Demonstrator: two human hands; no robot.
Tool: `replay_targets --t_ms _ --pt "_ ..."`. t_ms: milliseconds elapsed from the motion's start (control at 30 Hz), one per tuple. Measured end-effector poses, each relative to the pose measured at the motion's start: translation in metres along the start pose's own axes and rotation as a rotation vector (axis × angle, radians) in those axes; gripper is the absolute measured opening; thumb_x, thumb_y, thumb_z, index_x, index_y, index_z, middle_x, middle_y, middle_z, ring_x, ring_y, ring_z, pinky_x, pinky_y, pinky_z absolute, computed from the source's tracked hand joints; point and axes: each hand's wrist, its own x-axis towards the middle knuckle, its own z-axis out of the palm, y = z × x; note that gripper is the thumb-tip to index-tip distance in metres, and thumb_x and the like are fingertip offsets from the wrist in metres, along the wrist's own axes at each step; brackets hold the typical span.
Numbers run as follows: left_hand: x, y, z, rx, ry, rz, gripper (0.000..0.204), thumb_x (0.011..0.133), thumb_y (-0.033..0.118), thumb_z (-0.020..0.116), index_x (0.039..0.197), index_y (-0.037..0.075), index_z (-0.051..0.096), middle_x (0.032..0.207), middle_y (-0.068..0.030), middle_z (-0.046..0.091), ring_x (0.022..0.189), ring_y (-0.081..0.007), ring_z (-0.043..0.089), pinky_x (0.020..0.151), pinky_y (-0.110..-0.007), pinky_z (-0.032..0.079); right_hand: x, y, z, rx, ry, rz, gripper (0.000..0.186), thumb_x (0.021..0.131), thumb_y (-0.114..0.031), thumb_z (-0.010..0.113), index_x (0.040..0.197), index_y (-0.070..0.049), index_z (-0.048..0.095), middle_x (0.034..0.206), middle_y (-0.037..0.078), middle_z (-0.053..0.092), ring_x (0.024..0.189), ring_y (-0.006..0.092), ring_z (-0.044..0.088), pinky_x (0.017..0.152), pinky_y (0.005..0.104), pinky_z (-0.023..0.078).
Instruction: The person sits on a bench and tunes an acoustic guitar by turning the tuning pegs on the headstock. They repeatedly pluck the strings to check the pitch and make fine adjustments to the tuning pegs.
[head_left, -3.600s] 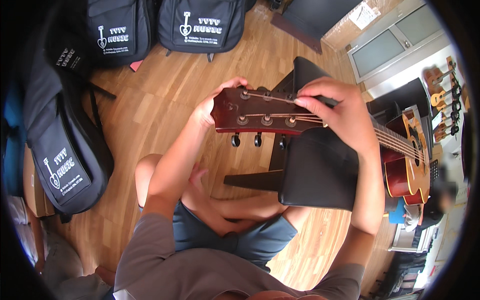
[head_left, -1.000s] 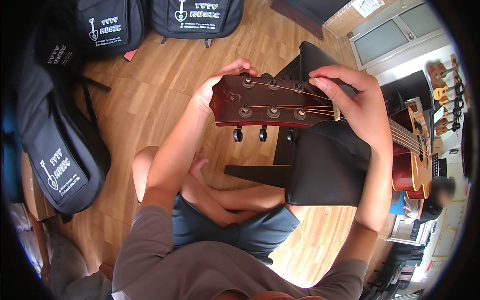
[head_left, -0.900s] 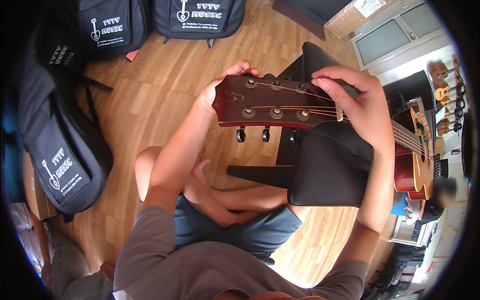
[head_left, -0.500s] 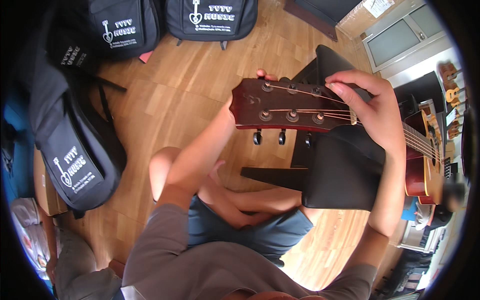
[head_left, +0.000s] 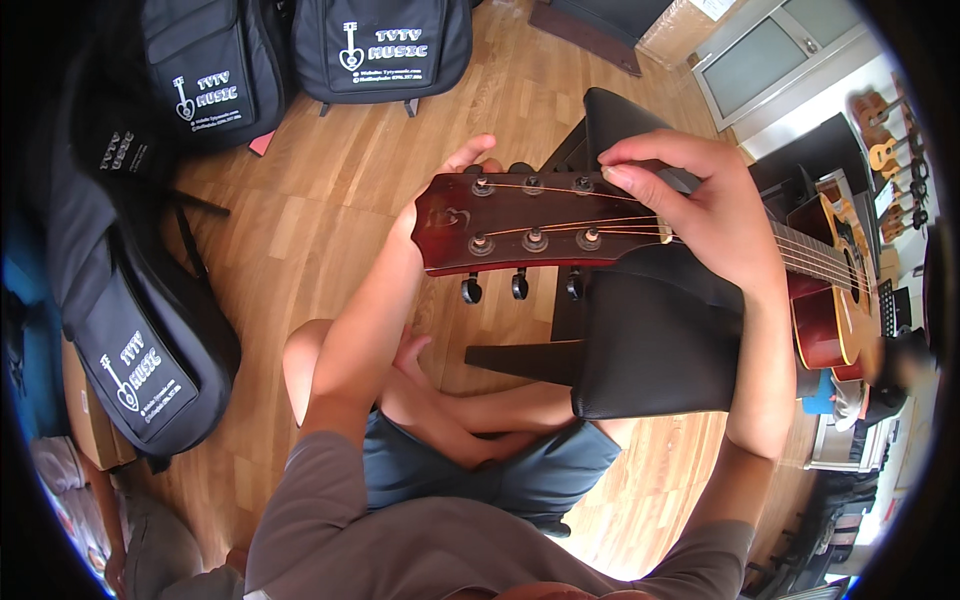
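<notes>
A dark reddish-brown guitar headstock [head_left: 510, 210] lies across the view, its neck running right to a sunburst body [head_left: 825, 325]. My left hand [head_left: 468, 154] reaches behind the headstock's left end. Its fingers come over the far edge and close at the far-left tuning peg, which they cover; one fingertip sticks out. Above the nut, my right hand [head_left: 690, 190] pinches the far string [head_left: 550, 188] between thumb and forefinger. Black tuning pegs [head_left: 520, 284] line the near edge. Under the neck stands a black padded seat [head_left: 655, 345].
Black guitar bags [head_left: 140, 370] stand at the left and far left. Another person's arm [head_left: 105, 510] shows at lower left. Small instruments [head_left: 882, 155] hang on the right wall. My crossed legs [head_left: 480, 425] rest on the wooden floor [head_left: 300, 230].
The headstock and surroundings have shifted left in view. A left fingertip now sticks out farther above the headstock's far edge. My right hand keeps its pinch on the string.
</notes>
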Motion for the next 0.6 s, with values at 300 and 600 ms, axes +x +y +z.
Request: replay_targets --t_ms 300,600 --pt "0.004 0.004 -0.028 -0.077 -0.113 -0.01 0.049 0.085 0.015 0.076 0.131 0.011 0.057 0.119 -0.0095 0.063 0.106 -0.0285 0.068 0.089 -0.046 0.06 0.002 -0.003 -0.003 -0.012 -0.013 -0.022 0.015 0.092 -0.011 0.071 0.102 0.0 0.072 0.087 0.01 0.072 0.075 0.0155 0.067 0.068 0.0275 0.052" --pt "0.007 -0.003 -0.022 -0.104 -0.208 0.001 0.037 0.091 0.014 0.071 0.127 0.01 0.059 0.113 -0.009 0.066 0.103 -0.0275 0.069 0.087 -0.043 0.062 0.002 0.001 -0.003 -0.024 -0.018 -0.016 0.016 0.091 -0.013 0.073 0.101 -0.001 0.073 0.087 0.01 0.072 0.074 0.0178 0.067 0.064 0.0291 0.051"
